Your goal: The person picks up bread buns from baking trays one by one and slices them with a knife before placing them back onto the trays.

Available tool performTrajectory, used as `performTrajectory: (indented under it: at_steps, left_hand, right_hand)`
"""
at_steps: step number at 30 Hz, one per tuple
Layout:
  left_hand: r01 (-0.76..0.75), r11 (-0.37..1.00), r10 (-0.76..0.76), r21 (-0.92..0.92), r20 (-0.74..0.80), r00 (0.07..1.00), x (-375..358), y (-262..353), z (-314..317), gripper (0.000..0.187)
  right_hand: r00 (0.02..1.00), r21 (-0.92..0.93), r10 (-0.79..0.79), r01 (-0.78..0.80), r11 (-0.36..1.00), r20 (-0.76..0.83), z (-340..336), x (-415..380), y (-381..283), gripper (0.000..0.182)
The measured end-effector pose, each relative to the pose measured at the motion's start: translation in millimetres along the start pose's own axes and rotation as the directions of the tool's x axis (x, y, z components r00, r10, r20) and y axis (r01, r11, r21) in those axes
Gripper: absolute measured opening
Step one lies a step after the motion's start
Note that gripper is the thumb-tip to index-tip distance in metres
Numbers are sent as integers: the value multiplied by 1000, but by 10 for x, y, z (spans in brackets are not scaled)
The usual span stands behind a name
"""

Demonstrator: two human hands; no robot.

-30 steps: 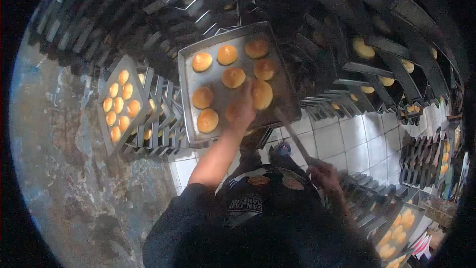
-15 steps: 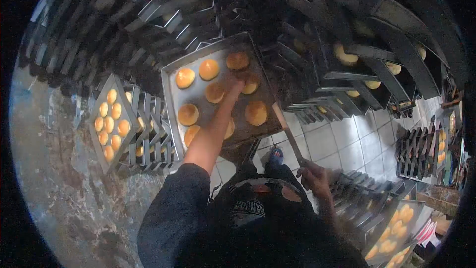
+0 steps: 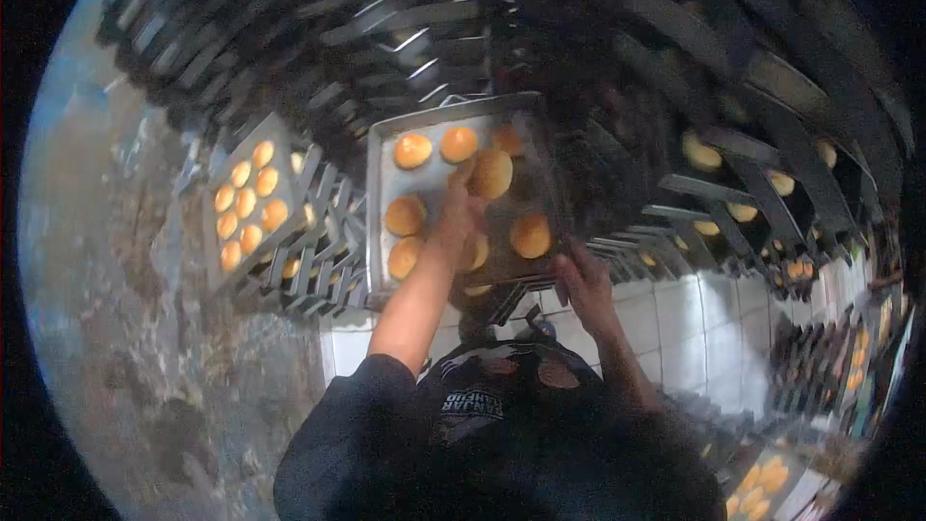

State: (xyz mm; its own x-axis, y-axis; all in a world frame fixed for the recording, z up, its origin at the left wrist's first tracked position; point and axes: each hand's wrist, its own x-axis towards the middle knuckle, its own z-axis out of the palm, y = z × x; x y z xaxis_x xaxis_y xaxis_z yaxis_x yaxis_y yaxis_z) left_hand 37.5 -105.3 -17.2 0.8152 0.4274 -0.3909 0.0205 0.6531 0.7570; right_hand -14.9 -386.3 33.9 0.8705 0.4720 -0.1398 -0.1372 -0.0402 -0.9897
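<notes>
A square metal baking tray with several round golden buns is in front of me, tilted. My left hand reaches over it, with its fingers on a bun raised above the others. Several more buns, such as one at the upper left, sit on the tray around it. Close to the tray's lower right edge is my right hand, its fingers curled. Blur hides what they hold, and the long stick from the earlier frame cannot be made out.
Dark stacked trays rise ahead and curve to the right, some holding buns. A tray of buns tops a stack at the left. Another bun-filled tray stands at lower right. White floor tiles show between.
My left hand has taken hold of a bun and raised it off the tray. My right hand has moved up to the tray's edge. The view has shifted, so the tray appears further right.
</notes>
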Motion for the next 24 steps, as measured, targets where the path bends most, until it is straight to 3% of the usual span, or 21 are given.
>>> performTrajectory:
  at_steps: [2,4,8,11,14,16,20,24]
  left_hand:
    - [65,995,-68,-81,-37,997,-218,316,-160,66]
    - [-107,954,119,-281,25,993,-265,477,-394,58]
    - [-175,929,130,-325,-154,979,-510,786,-748,53]
    - [-269,918,226,-293,-171,959,-645,923,-971,49]
    - [-289,905,250,-311,-161,955,-660,1006,-1108,44]
    - [-292,901,256,-321,-150,955,-673,1026,-1166,41]
    - [-314,904,305,-291,-78,949,-683,1046,-1200,36]
    - [-320,928,326,-189,0,945,-793,941,-956,30]
  right_hand:
    - [993,-11,-77,78,997,88,220,156,-27,43]
    - [975,-231,-122,163,959,185,437,272,53,43]
    - [943,-190,-170,230,954,287,865,308,105,42]
    - [916,-318,-242,344,883,321,1056,232,-45,42]
    - [898,-252,-279,373,893,340,1160,190,-86,44]
    - [918,-369,-190,321,872,349,1178,142,-150,44]
    - [920,-431,-131,295,853,370,1178,74,-244,44]
    - [889,-365,-335,437,822,311,1248,304,-6,45]
